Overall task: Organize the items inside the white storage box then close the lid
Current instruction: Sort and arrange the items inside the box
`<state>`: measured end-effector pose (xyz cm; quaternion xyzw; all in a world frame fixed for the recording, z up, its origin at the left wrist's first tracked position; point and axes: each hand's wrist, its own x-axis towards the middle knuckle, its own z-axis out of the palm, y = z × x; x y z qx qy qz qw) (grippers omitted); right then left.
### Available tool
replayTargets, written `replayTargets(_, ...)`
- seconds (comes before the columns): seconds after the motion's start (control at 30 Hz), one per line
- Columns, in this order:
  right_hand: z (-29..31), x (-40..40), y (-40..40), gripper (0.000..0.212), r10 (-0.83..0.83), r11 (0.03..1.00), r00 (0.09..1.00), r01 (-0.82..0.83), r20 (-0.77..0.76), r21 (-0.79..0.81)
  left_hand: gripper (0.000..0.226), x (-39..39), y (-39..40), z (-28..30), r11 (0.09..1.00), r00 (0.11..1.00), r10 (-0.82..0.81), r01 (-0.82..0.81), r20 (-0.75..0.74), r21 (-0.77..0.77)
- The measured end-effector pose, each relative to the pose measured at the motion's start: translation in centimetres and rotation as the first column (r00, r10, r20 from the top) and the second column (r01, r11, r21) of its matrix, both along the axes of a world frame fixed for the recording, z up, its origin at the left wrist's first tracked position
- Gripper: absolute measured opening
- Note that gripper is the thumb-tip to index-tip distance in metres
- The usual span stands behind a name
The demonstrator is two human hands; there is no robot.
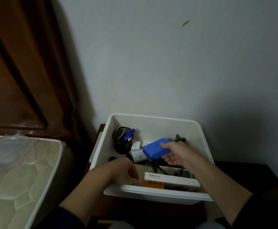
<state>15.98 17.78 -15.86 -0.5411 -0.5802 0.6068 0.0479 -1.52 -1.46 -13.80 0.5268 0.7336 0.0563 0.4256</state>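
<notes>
Sorting step, mid-way by the look of it; no lid in view. White storage box [153, 120] sits open against wall. Right hand [176, 154] pinches blue box [156, 149], thumb on top, fingers under, lifted above the clutter. Left hand [123, 171] inside box at near-left corner; fingers hidden, can't tell grip. Next: needs a free slot below fingers. Matte rigid plastic; long white carton [169, 179] near fingertips; black mesh cup [122, 141] beyond.

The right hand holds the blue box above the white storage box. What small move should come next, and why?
Probably lower the blue box into the white storage box: the right hand grips it above the clutter, while the left hand reaches inside.
</notes>
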Motion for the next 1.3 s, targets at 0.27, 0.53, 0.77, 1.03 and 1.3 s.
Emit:
replayTargets(0.27,-1.8,-4.1,-0.3,0.033,0.0,0.994,1.0,0.001,0.011,-0.106,0.023,-1.3,0.0,-0.4,0.996,0.996,-0.085,0.085,-0.037,-0.019)
replayTargets(0.53,-4.0,-6.8,0.8,0.037,-0.018,0.99,0.998,0.027,0.066,-0.141,0.034,-1.5,0.5,-0.6,0.989,0.988,-0.148,0.147,-0.043,-0.028)
replayTargets(0.77,-4.2,-7.4,1.1,0.046,0.052,0.99,0.993,-0.037,0.108,-0.135,0.03,-1.5,0.8,-1.3,0.993,0.992,-0.119,0.12,-0.046,0.006)
replayTargets(1.03,-2.2,-6.1,1.6,0.04,0.167,0.986,0.961,-0.169,0.221,-0.008,0.032,-0.5,1.2,-1.1,0.983,0.98,-0.182,0.184,-0.081,0.015)
replayTargets(1.3,2.5,-1.6,0.4,0.021,0.463,0.835,0.871,-0.491,0.167,0.247,0.04,0.3,2.2,0.3,0.965,0.961,-0.255,0.246,-0.107,-0.088)
